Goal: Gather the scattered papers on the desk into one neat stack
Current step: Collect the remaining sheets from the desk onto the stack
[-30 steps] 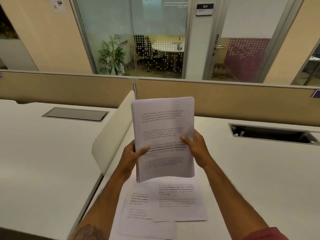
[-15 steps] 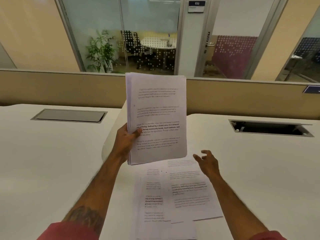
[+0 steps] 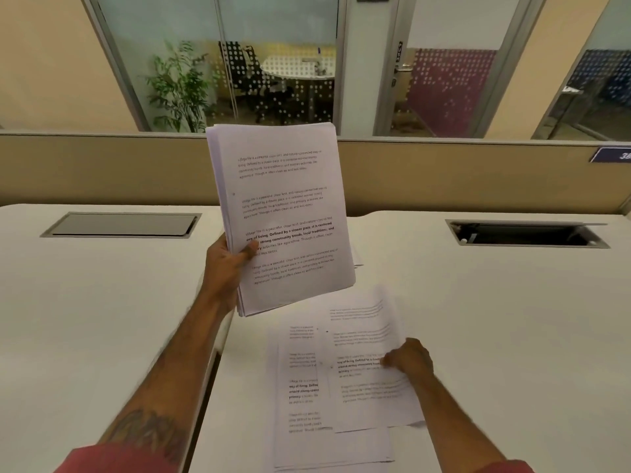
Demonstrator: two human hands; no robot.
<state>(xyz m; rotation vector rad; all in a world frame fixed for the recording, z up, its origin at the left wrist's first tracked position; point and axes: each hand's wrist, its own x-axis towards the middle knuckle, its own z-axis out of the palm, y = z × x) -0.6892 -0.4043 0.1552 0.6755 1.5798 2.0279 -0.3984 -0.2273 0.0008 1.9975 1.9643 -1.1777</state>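
Note:
My left hand [image 3: 225, 264] grips a thick stack of printed papers [image 3: 283, 206] by its left edge, thumb on the front page, and holds it upright above the white desk [image 3: 495, 319]. Below it, two loose printed sheets lie overlapping on the desk. My right hand [image 3: 409, 360] is down on the right side of the upper loose sheet [image 3: 362, 397], fingers curled and pinching it. The lower sheet [image 3: 300, 404] sticks out to the left and front. A corner of more paper [image 3: 356, 261] peeks out behind the held stack.
An open cable hatch [image 3: 526, 233] sits at the desk's back right. A shut hatch [image 3: 123, 225] is on the neighbouring desk [image 3: 85, 302] to the left, across a gap. A beige partition [image 3: 444, 175] runs along the back, with glass office walls behind.
My right hand let go of the stack, dropped to the desk and took hold of the upper loose sheet. My left hand raised the stack alone.

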